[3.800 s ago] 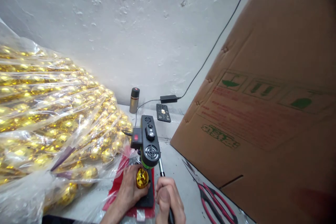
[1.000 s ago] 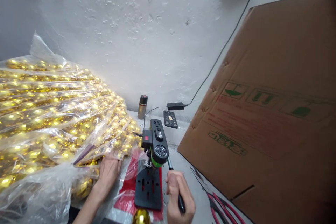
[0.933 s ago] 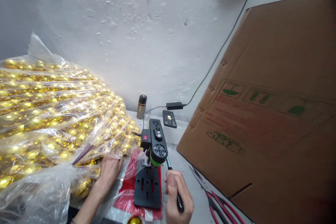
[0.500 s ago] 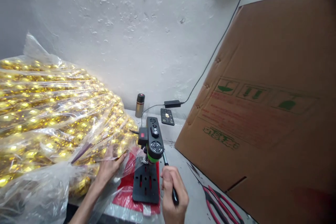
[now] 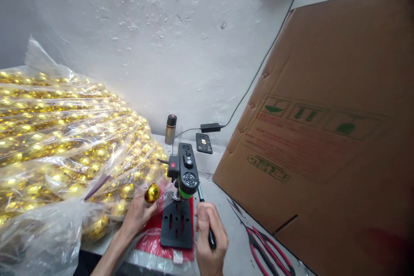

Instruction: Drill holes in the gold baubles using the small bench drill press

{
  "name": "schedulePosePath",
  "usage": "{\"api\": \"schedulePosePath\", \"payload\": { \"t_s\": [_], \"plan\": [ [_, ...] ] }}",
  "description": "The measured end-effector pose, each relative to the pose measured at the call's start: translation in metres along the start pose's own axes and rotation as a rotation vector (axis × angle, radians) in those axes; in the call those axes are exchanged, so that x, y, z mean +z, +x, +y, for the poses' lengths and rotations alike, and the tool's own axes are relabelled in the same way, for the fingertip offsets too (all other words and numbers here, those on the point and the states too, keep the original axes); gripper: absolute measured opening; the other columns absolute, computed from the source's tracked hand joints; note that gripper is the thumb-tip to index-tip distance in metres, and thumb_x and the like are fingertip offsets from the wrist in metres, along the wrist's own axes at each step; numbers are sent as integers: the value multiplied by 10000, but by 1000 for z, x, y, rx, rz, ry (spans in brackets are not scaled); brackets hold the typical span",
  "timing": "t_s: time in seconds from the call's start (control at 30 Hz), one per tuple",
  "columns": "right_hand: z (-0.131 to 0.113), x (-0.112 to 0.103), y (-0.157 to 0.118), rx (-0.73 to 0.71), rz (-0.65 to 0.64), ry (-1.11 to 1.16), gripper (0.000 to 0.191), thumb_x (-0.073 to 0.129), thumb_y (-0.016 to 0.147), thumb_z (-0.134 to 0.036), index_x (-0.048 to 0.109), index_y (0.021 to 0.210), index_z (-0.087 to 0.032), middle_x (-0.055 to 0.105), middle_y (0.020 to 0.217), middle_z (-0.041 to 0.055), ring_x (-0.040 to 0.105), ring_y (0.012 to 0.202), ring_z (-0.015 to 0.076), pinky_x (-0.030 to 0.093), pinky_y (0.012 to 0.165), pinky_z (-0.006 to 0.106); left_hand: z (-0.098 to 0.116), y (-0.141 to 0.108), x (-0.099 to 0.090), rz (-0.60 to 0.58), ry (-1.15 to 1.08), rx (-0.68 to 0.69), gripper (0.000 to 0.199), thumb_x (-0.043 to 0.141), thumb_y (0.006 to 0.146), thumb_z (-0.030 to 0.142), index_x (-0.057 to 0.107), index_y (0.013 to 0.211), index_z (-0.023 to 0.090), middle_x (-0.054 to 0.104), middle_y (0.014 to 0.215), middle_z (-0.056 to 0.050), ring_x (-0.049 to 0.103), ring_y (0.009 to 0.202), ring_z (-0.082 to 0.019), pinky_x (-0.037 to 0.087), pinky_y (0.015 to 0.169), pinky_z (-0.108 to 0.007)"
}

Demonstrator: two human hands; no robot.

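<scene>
My left hand (image 5: 140, 213) is closed on a shiny gold ball (image 5: 152, 192), just left of the black machine. A large clear plastic bag (image 5: 64, 138) full of gold balls lies beside it on the left. My right hand (image 5: 211, 233) grips the black handle (image 5: 211, 238) of a lever on the machine's right side. The black machine (image 5: 188, 168) has a green band and a slotted base plate (image 5: 177, 226), which rests on red plastic (image 5: 152, 241).
A large cardboard box (image 5: 317, 95) leans at the right, with red-handled scissors (image 5: 268, 252) in front of it. Behind the machine are a small cylindrical bottle (image 5: 170, 129), a dark patterned phone-shaped object (image 5: 204, 143) and a black adapter (image 5: 210, 127) with its cable.
The gold ball now shows in my left hand, out from the plastic bag. My right hand keeps its grip on the handle. The whole view has shifted slightly.
</scene>
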State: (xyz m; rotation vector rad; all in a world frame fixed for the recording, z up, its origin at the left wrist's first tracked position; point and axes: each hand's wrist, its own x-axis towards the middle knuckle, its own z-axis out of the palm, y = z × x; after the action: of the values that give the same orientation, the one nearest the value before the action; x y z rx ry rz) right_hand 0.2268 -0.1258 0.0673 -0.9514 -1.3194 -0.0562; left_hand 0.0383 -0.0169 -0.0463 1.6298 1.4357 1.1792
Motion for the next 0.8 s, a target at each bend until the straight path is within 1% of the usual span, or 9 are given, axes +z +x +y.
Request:
{"api": "schedulePosePath", "payload": {
  "t_s": [0.1,0.2,0.27,0.33,0.43,0.5,0.63,0.7,0.8],
  "plan": [
    [-1,0,0,7,2,-2,288,445,1051,-82,516,815,-230,521,727,-45,533,604,84,455,587,159,12,-6,6,130,-414,-221,536,865,698,470,668,1134,230,782,1119,-90,751,1074,-317,596,1010,-464],
    [-1,1,-1,19,-1,-2,289,449,1053,-84,514,813,-230,519,723,-45,529,597,82,452,584,160,21,-15,18,43,-848,-505,393,852,779,422,676,1060,212,796,1050,-73,778,936,-251,653,853,-389],
    [-1,1,-1,27,-2,1,290,449,1054,-85,517,813,-231,523,721,-45,526,592,83,450,576,161,24,-22,26,0,-960,-618,331,843,821,404,699,1040,202,805,1045,-70,781,894,-222,657,779,-332],
    [0,0,-2,36,-4,2,289,446,1056,-87,523,819,-232,529,723,-43,522,587,84,446,565,161,23,-26,35,-7,-942,-645,374,878,795,429,713,1040,200,809,1062,-73,782,914,-218,645,744,-293],
    [0,0,-3,42,-21,0,279,449,1057,-93,535,831,-233,541,733,-39,523,595,88,450,568,164,18,-29,47,-23,-808,-588,603,970,617,544,681,1018,199,812,1044,-98,786,977,-282,641,781,-341],
    [1,-1,-3,42,-29,-1,274,451,1058,-99,540,836,-232,546,738,-34,533,612,91,459,582,165,14,-31,54,-14,-669,-470,707,967,533,627,648,1002,205,814,1012,-111,782,1012,-330,630,878,-417],
    [1,-2,-2,27,-33,4,273,449,1063,-106,543,838,-229,547,737,-31,550,635,94,472,605,166,8,-42,62,-23,-372,-190,654,838,685,640,635,1141,217,805,1138,-125,756,1129,-354,563,1051,-510],
    [1,-2,-2,19,-31,5,277,445,1066,-103,546,840,-226,549,738,-30,553,637,94,474,604,166,8,-48,63,-86,-251,-103,583,784,764,576,639,1213,233,793,1217,-123,745,1166,-351,562,1062,-521],
    [0,-2,0,6,-24,4,276,448,1065,-99,554,841,-220,553,738,-24,562,641,97,482,607,174,7,-54,62,-152,-104,-14,553,766,785,509,663,1259,243,779,1283,-138,726,1204,-372,561,1073,-550]
  ]
}}
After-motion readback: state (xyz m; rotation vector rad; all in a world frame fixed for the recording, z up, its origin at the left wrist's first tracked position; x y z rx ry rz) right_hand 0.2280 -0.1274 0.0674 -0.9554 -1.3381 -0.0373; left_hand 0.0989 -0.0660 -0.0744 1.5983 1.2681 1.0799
